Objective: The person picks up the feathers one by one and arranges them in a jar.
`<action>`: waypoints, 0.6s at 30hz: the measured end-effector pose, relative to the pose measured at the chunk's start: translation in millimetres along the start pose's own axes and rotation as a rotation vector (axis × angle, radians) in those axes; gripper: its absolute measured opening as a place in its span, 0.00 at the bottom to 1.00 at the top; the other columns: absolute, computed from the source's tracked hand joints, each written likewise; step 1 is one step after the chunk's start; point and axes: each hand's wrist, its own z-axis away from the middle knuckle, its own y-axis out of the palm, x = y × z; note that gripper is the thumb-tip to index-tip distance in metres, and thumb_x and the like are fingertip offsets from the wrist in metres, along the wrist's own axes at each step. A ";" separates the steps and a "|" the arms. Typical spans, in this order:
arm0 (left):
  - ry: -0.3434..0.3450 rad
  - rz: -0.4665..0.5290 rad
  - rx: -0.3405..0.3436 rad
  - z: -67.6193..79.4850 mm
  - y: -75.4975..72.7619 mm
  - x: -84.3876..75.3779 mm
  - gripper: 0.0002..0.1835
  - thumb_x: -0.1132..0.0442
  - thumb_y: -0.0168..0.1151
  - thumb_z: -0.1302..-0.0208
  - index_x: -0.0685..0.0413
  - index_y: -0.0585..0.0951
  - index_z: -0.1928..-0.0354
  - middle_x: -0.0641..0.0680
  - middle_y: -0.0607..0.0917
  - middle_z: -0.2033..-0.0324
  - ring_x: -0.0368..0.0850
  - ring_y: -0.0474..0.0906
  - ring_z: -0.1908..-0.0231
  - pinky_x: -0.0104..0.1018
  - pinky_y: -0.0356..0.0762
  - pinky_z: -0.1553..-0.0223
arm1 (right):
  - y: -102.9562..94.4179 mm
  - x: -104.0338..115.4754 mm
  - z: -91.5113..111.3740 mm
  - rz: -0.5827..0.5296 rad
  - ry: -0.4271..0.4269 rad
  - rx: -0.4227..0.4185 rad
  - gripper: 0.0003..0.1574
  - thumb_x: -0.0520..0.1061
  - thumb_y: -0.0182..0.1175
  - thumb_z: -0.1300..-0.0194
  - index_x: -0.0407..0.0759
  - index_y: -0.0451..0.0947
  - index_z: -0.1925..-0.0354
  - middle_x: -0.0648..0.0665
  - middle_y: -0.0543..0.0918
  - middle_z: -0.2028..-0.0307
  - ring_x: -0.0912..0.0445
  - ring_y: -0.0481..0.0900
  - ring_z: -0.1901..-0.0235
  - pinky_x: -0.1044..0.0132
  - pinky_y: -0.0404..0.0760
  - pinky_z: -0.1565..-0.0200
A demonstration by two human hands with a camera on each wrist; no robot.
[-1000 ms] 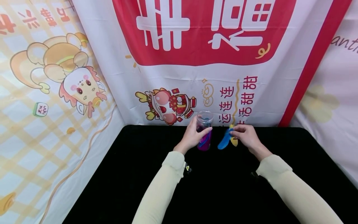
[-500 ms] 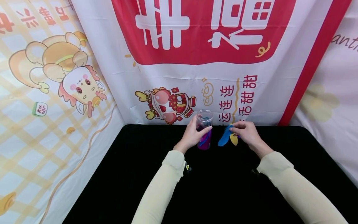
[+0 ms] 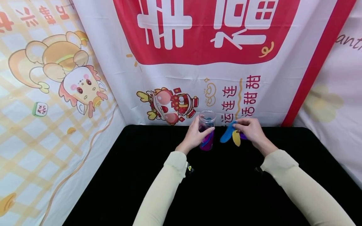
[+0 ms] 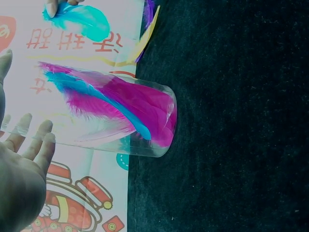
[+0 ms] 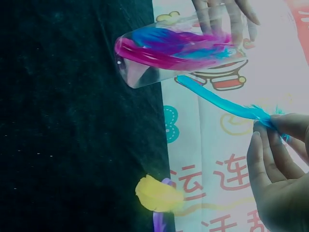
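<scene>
Toward the table's back edge, my left hand (image 3: 193,137) grips a clear cup (image 3: 210,120), which stands upright. Magenta and blue feathers (image 4: 125,104) fill its lower part in the left wrist view. To the right of the cup, my right hand (image 3: 251,131) pinches a blue feather (image 3: 227,135) near its fluffy end between thumb and fingertips. The feather's broad end points down and toward the cup, apart from it. A yellow feather (image 5: 157,193) and a purple feather (image 5: 159,221) lie close together on the table, below and beside the right hand.
The black-covered table (image 3: 220,188) meets a white printed cloth (image 3: 175,75) hanging right behind the cup. Another printed cloth (image 3: 70,131) hangs along the left side, and a pale one (image 3: 333,125) along the right.
My right hand has risen a little with the blue feather, coming clear of the yellow feather and showing more of the purple one. The left hand and cup have stayed in place.
</scene>
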 end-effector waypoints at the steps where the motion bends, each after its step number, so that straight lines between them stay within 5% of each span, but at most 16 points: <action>1: -0.001 0.002 0.001 -0.1 0.0 -0.1 0.40 0.47 0.69 0.32 0.45 0.60 0.25 0.54 0.70 0.31 0.50 0.72 0.33 0.45 0.72 0.33 | -0.4 0.9 -0.6 -0.001 -0.007 -0.003 0.20 0.46 0.67 0.29 0.32 0.84 0.47 0.48 0.89 0.62 0.55 0.86 0.65 0.68 0.86 0.63; 18: 0.001 0.015 0.006 0.4 -0.9 0.6 0.40 0.47 0.69 0.32 0.45 0.60 0.24 0.53 0.69 0.31 0.48 0.70 0.32 0.43 0.71 0.32 | -3.9 29.2 1.0 -0.092 -0.050 -0.014 0.15 0.35 0.65 0.31 0.22 0.82 0.51 0.45 0.89 0.67 0.57 0.85 0.74 0.68 0.86 0.68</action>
